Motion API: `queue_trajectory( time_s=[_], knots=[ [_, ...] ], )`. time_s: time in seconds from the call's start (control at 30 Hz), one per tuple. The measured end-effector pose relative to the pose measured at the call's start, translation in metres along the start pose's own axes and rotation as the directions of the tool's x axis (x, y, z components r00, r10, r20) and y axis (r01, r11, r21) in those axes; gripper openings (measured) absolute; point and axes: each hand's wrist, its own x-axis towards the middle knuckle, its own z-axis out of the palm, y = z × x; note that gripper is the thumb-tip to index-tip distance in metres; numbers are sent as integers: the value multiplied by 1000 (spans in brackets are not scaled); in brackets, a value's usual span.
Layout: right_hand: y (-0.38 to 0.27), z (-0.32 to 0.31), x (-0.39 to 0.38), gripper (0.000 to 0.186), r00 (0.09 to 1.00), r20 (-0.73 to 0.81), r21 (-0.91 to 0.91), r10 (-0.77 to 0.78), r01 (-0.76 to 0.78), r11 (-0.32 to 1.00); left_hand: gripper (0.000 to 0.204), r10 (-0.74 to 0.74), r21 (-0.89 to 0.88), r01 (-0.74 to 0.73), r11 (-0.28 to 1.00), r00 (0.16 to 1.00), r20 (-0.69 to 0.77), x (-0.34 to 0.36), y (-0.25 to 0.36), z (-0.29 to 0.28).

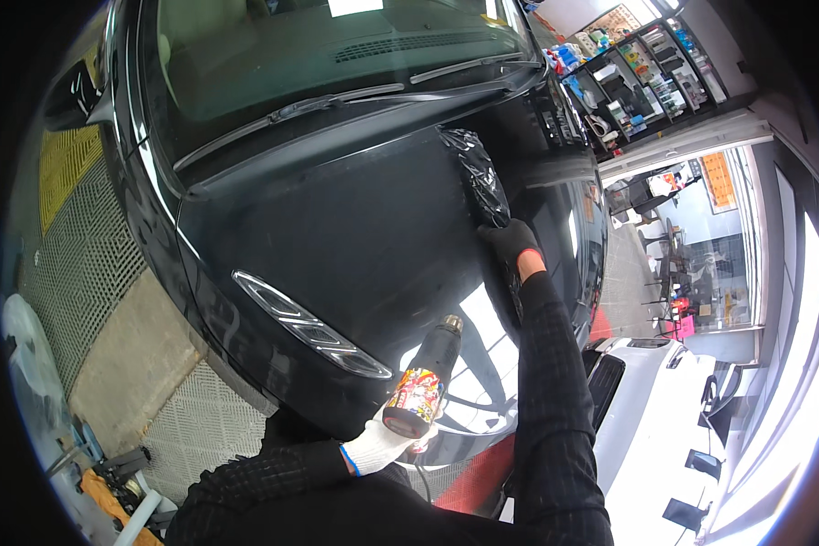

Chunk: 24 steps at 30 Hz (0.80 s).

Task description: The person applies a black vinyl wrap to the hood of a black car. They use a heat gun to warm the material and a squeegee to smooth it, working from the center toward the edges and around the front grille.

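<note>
My left hand point(379, 446), in a white knit glove with a blue cuff edge, is closed around a heat gun point(439, 362). The gun is black with a colourful sticker, and its metal nozzle points away from me over the hood. My right hand point(511, 240), in a black glove with a red cuff edge, grips crumpled glossy black film point(480, 177). That loose film runs from the hand toward the windshield, along the right side of the black car hood point(337, 218). My right fingertips are partly lost against the dark film.
A headlight point(309, 326) sits at the hood's front left. Beyond the hood are the wipers point(337, 100) and windshield point(264, 64). A white car point(646, 428) stands at the right, and shelves point(646, 82) with bottles stand at the far right. A grated floor point(86, 237) lies at left.
</note>
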Motion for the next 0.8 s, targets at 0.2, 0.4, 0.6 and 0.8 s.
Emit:
queue_trajectory(
  time_s=[0.2, 0.4, 0.6, 0.8],
  knots=[
    [-19, 19, -15, 78, 950, -310, -105, 50, -87, 991, 30, 91, 174, -88, 981, 996, -7, -1, -5, -8],
    [-25, 11, -25, 80, 951, -303, -62, 61, -84, 995, 33, 111, 354, -105, 929, 994, 4, -10, 4, 3],
    [-15, 14, -10, 76, 960, -277, -36, 48, -60, 998, 39, 133, 505, -95, 858, 990, -39, -9, -2, 1],
    [-14, 13, -9, 78, 964, -262, -26, 33, -42, 999, 56, 126, 733, -98, 673, 992, 18, 3, -9, -16]
  ],
)
